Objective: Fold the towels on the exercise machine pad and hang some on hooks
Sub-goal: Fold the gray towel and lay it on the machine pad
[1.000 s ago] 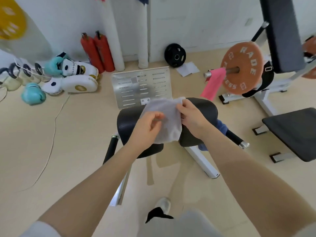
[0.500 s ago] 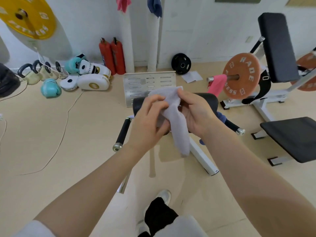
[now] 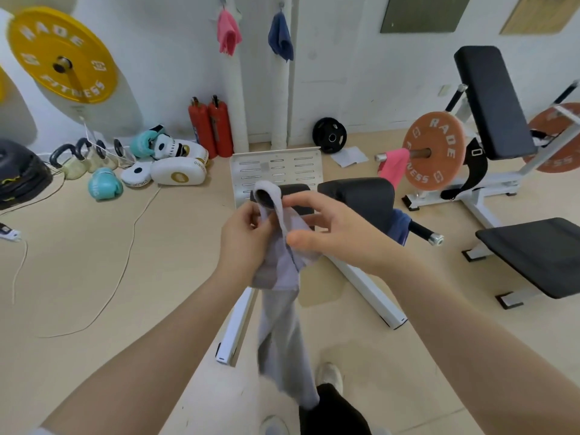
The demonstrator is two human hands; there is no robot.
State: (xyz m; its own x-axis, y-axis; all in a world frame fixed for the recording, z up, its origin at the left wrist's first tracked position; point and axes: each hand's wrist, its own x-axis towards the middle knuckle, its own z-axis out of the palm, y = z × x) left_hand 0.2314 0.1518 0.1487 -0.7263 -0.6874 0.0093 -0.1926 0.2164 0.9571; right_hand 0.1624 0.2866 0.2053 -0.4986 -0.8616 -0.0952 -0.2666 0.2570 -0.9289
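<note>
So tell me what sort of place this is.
Most likely a small gym or training room: weight plates marked "fitness", a padded bench, kettlebells and boxing gloves on the floor.

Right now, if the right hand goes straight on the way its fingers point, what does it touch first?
The right hand has open fingers pointing left at the grey towel, so it would likely meet that towel first, then the left hand holding it. Depth is unclear.

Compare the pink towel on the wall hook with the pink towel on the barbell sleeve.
The pink towel on the wall hook hangs bunched from one point, high on the white wall. The pink towel on the barbell sleeve is draped over the bar beside the orange plate, low near the floor. Both are pink and untouched by either hand.
</note>
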